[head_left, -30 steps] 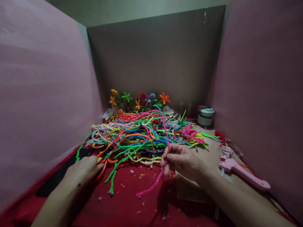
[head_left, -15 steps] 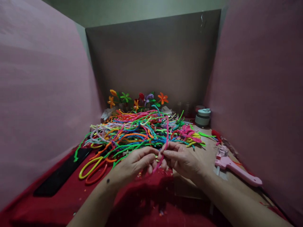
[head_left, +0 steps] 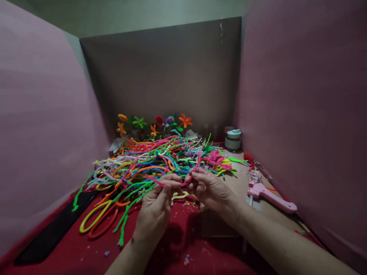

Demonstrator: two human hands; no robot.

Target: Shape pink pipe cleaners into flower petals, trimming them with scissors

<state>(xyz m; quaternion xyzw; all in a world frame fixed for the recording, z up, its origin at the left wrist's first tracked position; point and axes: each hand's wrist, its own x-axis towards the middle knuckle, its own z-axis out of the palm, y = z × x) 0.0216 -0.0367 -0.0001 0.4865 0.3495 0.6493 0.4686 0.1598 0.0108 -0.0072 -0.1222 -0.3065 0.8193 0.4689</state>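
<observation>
A bright pink pipe cleaner (head_left: 196, 163) runs between my two hands above the red cloth. My left hand (head_left: 157, 204) pinches it toward its left end, which sticks out past the fingers. With thumb and forefinger, my right hand (head_left: 208, 188) grips it farther along, and its other end rises upward, curved. Just beyond the hands lies a heap of pipe cleaners (head_left: 149, 162) in many colours. Yellow and red loops (head_left: 96, 217) stick out of the heap near my left wrist.
Pipe-cleaner flowers (head_left: 185, 120) stand at the back. On the right are a pink glue gun (head_left: 272, 195) and a lidded jar (head_left: 233, 140) on a brown board (head_left: 235, 179). A flat black object (head_left: 54, 233) lies left. Pink panels (head_left: 301, 95) wall both sides.
My left hand has turned upward and now grips the pink pipe cleaner, which has swung from near upright to a bent, more level line. The whole view has shifted, moving things leftward.
</observation>
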